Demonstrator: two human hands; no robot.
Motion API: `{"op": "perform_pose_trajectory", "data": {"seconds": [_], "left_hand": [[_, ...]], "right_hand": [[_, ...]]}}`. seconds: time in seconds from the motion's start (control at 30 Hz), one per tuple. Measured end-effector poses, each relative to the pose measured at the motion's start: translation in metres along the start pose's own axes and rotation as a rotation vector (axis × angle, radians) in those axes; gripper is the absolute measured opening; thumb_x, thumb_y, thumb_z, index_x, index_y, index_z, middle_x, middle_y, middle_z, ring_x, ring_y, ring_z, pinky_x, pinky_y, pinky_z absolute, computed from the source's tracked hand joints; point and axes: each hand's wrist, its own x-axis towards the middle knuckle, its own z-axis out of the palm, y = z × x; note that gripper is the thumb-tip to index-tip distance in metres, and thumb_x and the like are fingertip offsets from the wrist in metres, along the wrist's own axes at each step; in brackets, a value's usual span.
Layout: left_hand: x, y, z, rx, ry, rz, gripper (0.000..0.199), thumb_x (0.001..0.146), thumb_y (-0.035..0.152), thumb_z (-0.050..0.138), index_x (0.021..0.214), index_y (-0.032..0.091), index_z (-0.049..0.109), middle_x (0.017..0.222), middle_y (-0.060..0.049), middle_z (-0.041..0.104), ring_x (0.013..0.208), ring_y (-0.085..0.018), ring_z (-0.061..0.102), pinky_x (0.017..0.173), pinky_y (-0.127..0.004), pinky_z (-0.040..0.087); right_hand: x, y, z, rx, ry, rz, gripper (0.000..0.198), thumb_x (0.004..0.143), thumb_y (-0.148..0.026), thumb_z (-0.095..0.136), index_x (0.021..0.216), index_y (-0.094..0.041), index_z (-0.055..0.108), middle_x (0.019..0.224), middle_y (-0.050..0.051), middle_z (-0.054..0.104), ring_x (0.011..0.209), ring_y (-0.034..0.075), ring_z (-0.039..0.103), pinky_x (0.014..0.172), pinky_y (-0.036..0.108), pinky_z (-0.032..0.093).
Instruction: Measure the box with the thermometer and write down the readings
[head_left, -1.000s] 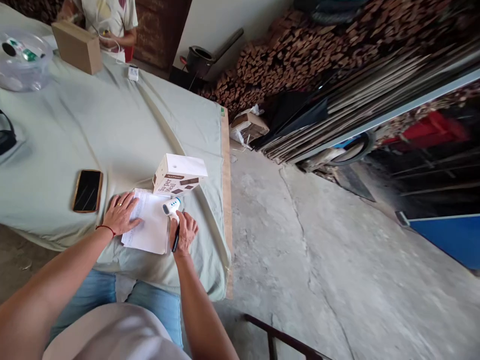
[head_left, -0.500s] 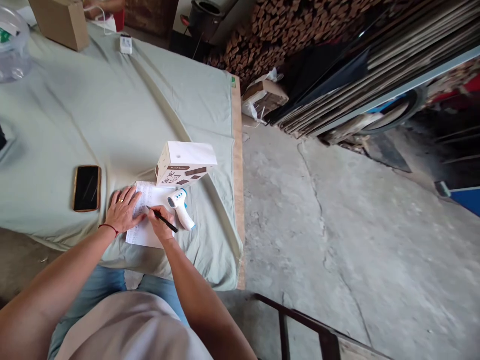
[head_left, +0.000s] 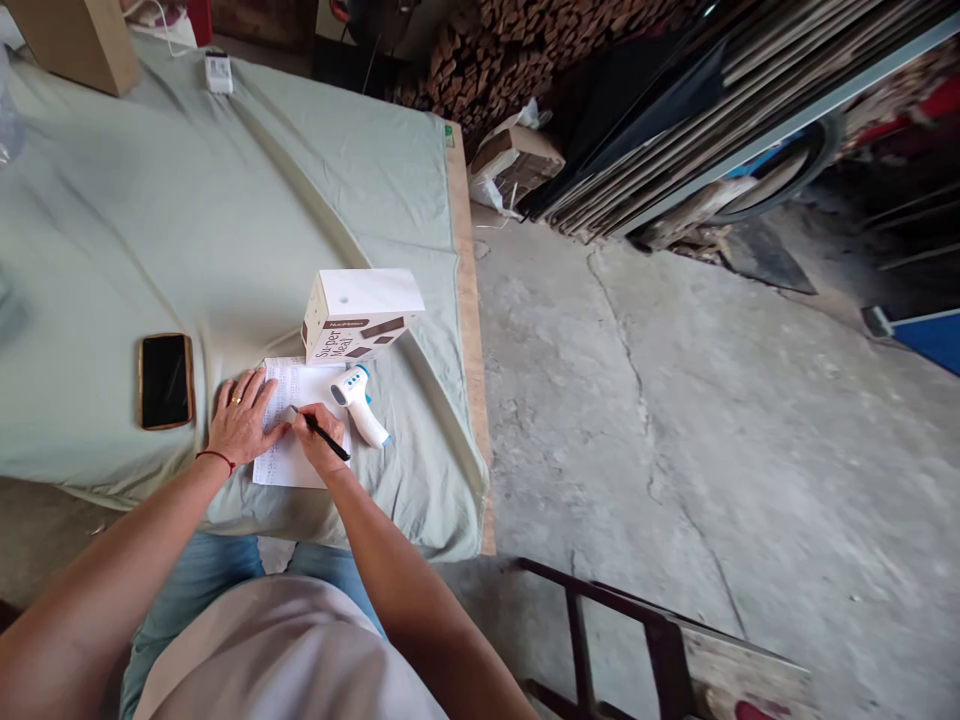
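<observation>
A sheet of paper (head_left: 300,470) with handwriting lies at the near edge of the cloth-covered table. My left hand (head_left: 244,420) rests flat on its left side, fingers spread, a ring on one finger. In my right hand (head_left: 319,440) a black pen (head_left: 328,437) is gripped, its tip down on the paper. Just right of that hand lies a white and blue infrared thermometer (head_left: 360,405), touching or overlapping the paper's edge. Behind the paper stands a white box (head_left: 367,300) with brown print. A phone (head_left: 166,380) in a brown case lies left of my left hand.
The table's cloth (head_left: 225,230) is pale green and wrinkled. Toward the back are a cardboard box (head_left: 82,45) and a small white device (head_left: 219,73). Beyond the table's right edge lies concrete floor (head_left: 555,400), with a dark-framed chair or bench (head_left: 577,640) near me and stacked firewood (head_left: 480,70) behind.
The view has shifted slightly, so the table's far objects sit higher and further left. My left hand stays on the paper, and the pen stays in my right hand at nearly the same spot.
</observation>
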Motion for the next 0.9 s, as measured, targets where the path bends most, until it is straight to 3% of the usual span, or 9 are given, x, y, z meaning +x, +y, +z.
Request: {"op": "perform_pose_trajectory", "data": {"seconds": [0.9], "left_hand": [[-0.0006,0.0000,-0.0011,-0.034,-0.005,-0.014,0.073,0.092,0.053,0.055,0.155,0.018,0.048,0.167,-0.017,0.038,0.155,-0.038,0.034,0.127,-0.057,0.020]], "right_hand": [[0.0006,-0.0020,-0.0080,0.056,-0.027,0.018,0.007,0.083,-0.023,0.055,0.077,-0.023,0.058,0.070,0.000,0.067,0.068,0.017,0.064,0.068,0.029,0.052]]}}
